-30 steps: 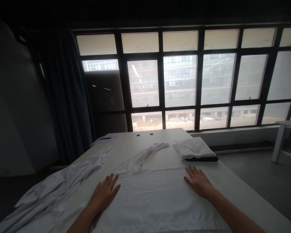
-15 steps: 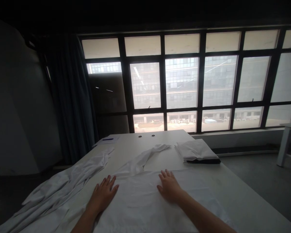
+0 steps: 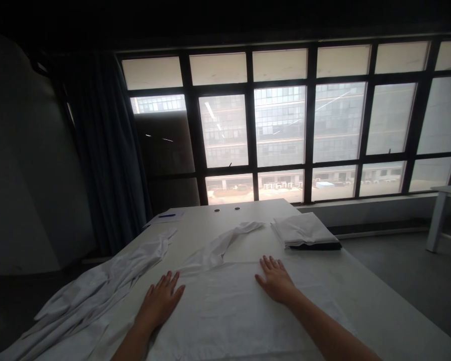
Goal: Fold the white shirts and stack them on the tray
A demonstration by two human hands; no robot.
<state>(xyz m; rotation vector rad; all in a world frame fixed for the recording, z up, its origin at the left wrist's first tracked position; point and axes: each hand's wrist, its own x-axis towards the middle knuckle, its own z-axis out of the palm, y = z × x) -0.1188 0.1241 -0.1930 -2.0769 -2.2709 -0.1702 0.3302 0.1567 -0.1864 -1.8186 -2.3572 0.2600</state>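
A broad, thin white cloth [image 3: 229, 316] lies flat on a long white table [image 3: 376, 296], spread between the two hands and running back toward the person. The left hand [image 3: 160, 301] rests palm down at its left edge, fingers slightly spread, thumb angled inward. The right hand [image 3: 275, 281] lies palm down near the far edge, fingers a little apart and thumb pointing left; faint creases cross the cloth between both sets of fingers.

From just past the left fingertips, a narrow, wrinkled strip of white fabric [image 3: 214, 250] slants away, its tip ending beyond the right fingertips. Left of the left fingers sprawls a long, crumpled heap of white fabric [image 3: 101, 283], spilling over the table's side. Beyond the right fingers and to their right sits a neatly folded stack of white cloth [image 3: 304, 229], with a folded black fabric piece [image 3: 317, 246] showing underneath.

Well beyond the left fingertips, a slim dark-blue pen [image 3: 167, 215] lies on a pale sheet of paper [image 3: 176, 218]; any writing there is too small to read.
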